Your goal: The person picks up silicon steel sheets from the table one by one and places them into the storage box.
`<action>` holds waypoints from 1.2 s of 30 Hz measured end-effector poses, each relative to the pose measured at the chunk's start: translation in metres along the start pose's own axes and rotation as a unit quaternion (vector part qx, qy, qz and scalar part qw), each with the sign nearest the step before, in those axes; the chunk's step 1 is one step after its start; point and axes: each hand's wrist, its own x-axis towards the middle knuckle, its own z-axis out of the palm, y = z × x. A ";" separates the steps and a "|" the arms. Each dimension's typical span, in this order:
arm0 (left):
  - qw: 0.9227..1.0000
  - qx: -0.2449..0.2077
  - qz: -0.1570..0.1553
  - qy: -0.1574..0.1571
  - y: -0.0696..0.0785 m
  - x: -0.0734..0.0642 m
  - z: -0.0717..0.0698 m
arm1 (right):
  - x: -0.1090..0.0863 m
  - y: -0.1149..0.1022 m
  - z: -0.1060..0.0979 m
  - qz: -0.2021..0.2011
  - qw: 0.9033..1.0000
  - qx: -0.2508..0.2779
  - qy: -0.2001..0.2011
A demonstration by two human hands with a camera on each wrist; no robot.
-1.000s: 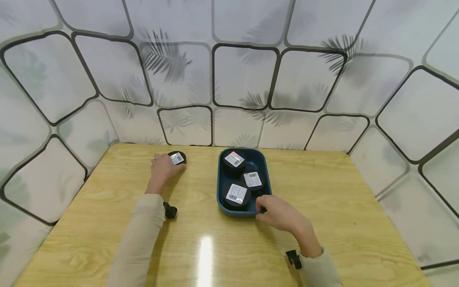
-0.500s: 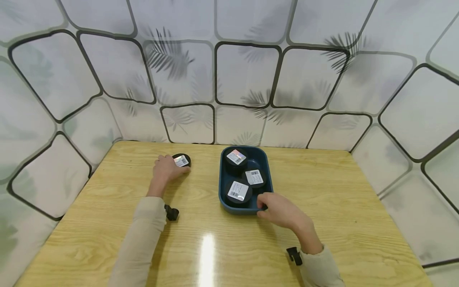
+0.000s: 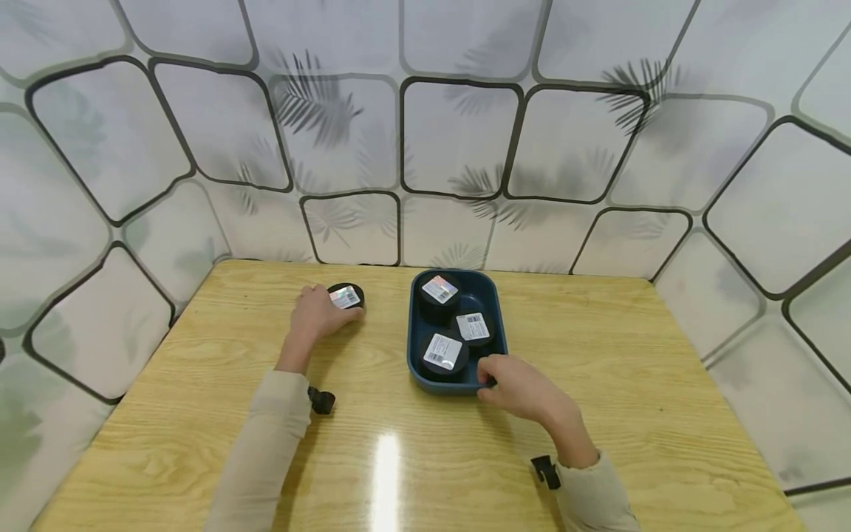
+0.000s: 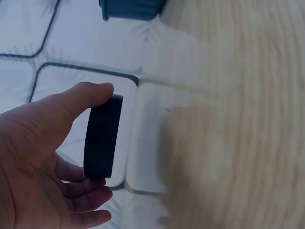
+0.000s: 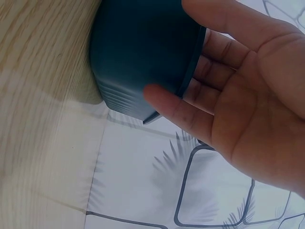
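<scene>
In the head view, my left hand (image 3: 319, 314) holds a black, round, puck-shaped item (image 3: 347, 295) with a white barcode label on top. The left wrist view shows that black round item (image 4: 103, 138) edge-on, pinched between thumb and fingertips, with a gap between it and the tabletop. A dark blue rectangular tray (image 3: 501, 325) stands to its right. Over the tray's near right corner, my right hand (image 3: 521, 386) grips the rim, some fingers inside the wall. The right wrist view shows the tray's outer wall (image 5: 143, 52) beside the fingers (image 5: 178, 112).
Inside the tray lie three similar black round items: one at the back left (image 3: 439, 292), one at the middle right (image 3: 473, 326), one at the front left (image 3: 443, 352). The light wooden table (image 3: 598, 355) meets a patterned wall covering (image 3: 459, 140) at its back and sides.
My left hand has shifted slightly to the right with the black round item. The right hand stays at the tray's corner. The head view has tilted and drifted a little.
</scene>
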 end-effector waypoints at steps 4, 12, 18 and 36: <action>1.000 -0.007 0.023 0.018 0.014 -0.006 -0.008 | 0.001 -0.001 0.000 0.011 1.000 0.003 -0.003; 0.997 -0.004 0.063 0.047 0.051 -0.024 -0.022 | 0.000 -0.001 0.000 0.006 1.000 -0.002 -0.001; 0.990 -0.002 0.115 0.082 0.078 -0.039 -0.025 | 0.000 0.000 0.000 0.002 1.000 0.000 -0.002; 0.969 0.089 0.226 0.053 0.165 -0.065 0.021 | -0.009 -0.001 -0.008 -0.028 1.000 0.003 0.007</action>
